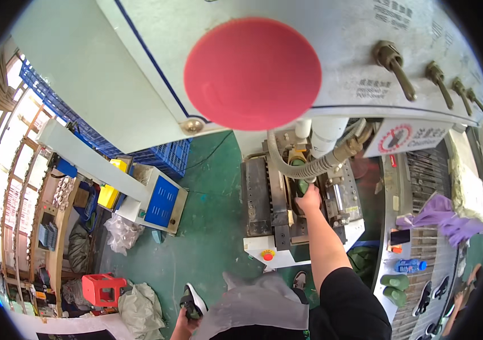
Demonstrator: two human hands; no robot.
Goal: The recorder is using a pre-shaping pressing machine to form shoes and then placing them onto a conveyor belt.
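Note:
Low at the front, my left hand [183,325] is closed on a dark sandal with a white sole [194,301], held upright beside my grey apron [253,309]. My right arm reaches forward into a press machine [258,192]. There my right hand [309,199] grips the near end of a dark green shoe last [299,171], which lies between the machine's metal blocks; some of its fingers are hidden. A ribbed grey hose [298,170] curves just over the last.
Overhead hangs a control panel with a big red button [253,73] and toggle switches [394,71]. On the right, a conveyor [417,198] carries purple cloth [437,218], a bottle [410,266], green lasts [394,281] and sandals [423,298]. A red stool [102,290] stands left.

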